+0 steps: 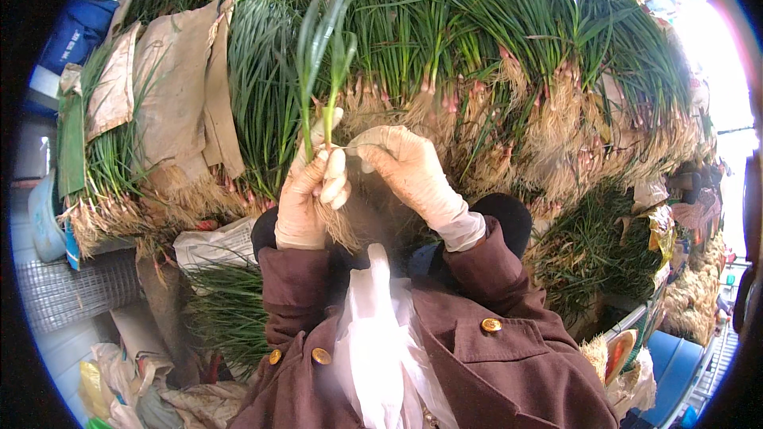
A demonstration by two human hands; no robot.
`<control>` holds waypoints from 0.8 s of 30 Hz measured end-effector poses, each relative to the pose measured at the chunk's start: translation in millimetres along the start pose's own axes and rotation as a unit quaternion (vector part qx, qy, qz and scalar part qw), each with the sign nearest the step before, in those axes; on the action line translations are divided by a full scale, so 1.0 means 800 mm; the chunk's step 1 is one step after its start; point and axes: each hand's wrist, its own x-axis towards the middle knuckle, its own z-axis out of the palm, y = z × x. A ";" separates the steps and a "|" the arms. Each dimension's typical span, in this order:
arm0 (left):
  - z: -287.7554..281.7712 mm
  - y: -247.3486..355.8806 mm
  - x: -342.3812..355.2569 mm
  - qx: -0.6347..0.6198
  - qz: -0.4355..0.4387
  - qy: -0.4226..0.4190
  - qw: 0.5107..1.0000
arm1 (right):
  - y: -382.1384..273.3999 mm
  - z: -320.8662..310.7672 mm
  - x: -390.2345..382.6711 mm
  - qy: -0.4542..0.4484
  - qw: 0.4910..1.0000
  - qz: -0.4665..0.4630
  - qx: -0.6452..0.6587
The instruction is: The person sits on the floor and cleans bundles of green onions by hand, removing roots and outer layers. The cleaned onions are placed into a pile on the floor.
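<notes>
My left hand [304,195], in a pale thin glove, closes around a couple of green garlic stalks [308,83]. Their long flat leaves stand up above the fingers, and a tuft of stringy roots [340,226] hangs below the fist. Beside it my right hand [417,179], also gloved, is bent with fingertips pinched together. A thin pale strand [343,148] runs from those fingertips to the stalks' lower part. The right fingertips partly hide its end.
A wide heap of green garlic [445,32] lies ahead, its roots toward me. Brown cardboard [171,87] covers part of it on the left. More green garlic [230,310] lies low at the left and a loose pile [596,262] at the right. A blue bin [671,369] stands lower right.
</notes>
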 end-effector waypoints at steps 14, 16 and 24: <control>-0.054 -0.006 0.073 0.111 -0.065 0.138 0.982 | 0.099 -0.124 0.137 0.139 0.874 0.261 -0.386; -0.053 -0.011 0.079 0.138 -0.091 0.140 0.976 | 0.118 -0.137 0.139 0.187 0.927 0.297 -0.134; 0.008 -0.052 0.149 0.292 -0.148 0.069 0.942 | 0.052 -0.117 0.023 -0.069 0.979 0.118 0.148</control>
